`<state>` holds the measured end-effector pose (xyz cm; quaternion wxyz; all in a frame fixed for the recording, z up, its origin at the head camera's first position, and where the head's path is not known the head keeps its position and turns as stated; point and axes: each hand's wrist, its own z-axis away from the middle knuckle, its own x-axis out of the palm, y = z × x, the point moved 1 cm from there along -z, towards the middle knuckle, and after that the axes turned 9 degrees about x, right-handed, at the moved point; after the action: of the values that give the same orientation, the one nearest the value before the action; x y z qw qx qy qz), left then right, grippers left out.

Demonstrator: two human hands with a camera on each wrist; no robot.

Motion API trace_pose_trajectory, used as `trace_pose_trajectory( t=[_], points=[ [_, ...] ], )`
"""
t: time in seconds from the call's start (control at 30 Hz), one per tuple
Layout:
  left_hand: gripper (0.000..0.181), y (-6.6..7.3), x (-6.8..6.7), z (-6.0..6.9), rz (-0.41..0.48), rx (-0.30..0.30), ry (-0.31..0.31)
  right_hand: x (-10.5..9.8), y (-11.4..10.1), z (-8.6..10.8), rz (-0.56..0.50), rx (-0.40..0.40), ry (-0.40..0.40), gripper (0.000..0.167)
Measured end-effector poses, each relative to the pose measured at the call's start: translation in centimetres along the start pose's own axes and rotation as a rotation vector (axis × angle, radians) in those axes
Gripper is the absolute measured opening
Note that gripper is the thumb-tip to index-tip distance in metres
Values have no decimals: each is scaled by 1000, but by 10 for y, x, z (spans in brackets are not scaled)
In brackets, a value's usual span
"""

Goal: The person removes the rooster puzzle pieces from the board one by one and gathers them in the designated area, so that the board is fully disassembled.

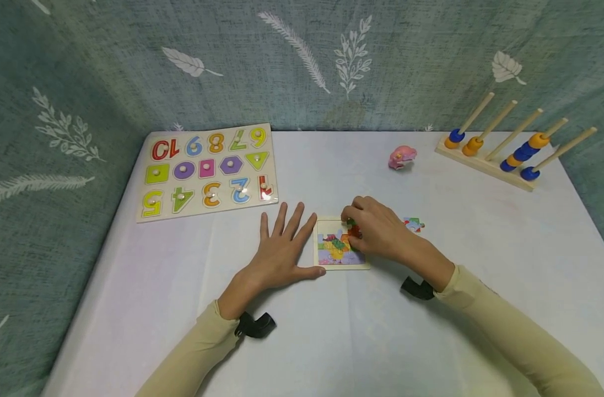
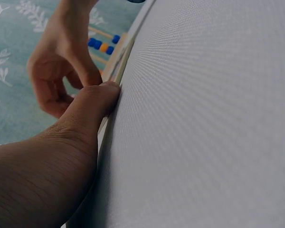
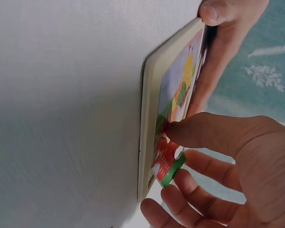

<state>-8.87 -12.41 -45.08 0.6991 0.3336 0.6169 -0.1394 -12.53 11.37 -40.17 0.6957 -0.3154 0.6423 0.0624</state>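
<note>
A small square jigsaw puzzle tray (image 1: 341,268) with a pale wooden frame lies on the table, partly filled with colourful picture pieces. My left hand (image 1: 279,253) is spread flat at its left side, with the thumb at the lower left corner and the index fingertip by the upper left. Over the tray's right side, my right hand (image 1: 376,229) pinches a red and green puzzle piece (image 3: 166,159) between thumb and fingers. The piece is tilted above the tray surface in the right wrist view. A loose puzzle piece (image 1: 413,224) lies just right of my right hand.
A wooden number and shape peg board (image 1: 188,212) lies at the back left. At the back stands a small pink toy figure (image 1: 402,157). A bead stacker with upright pegs (image 1: 495,168) is at the back right. Patterned green cloth (image 1: 302,71) hangs behind the table.
</note>
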Motion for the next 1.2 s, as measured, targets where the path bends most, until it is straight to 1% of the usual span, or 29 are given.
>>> trace_pose_trajectory(
  t=[0.17,0.37,0.5,0.63,0.97,1.2],
  points=[
    [112,0,1,-1,5,5,1,3,0,3,-27,-3,31,27],
    [112,1,3,-1,3,3,-5,5,0,4,-22,-3,45,26],
    [112,1,3,0,0,-2,-4,5,0,3,-2,-24,70,29],
    [112,1,1,1,2,-9,-9,5,0,3,12,-49,103,27],
    [112,1,0,1,6,-4,-4,-4,2,12,4,-90,175,22],
    [112,2,-1,1,0,-5,0,-13,7,21,17,-81,179,23]
  ],
)
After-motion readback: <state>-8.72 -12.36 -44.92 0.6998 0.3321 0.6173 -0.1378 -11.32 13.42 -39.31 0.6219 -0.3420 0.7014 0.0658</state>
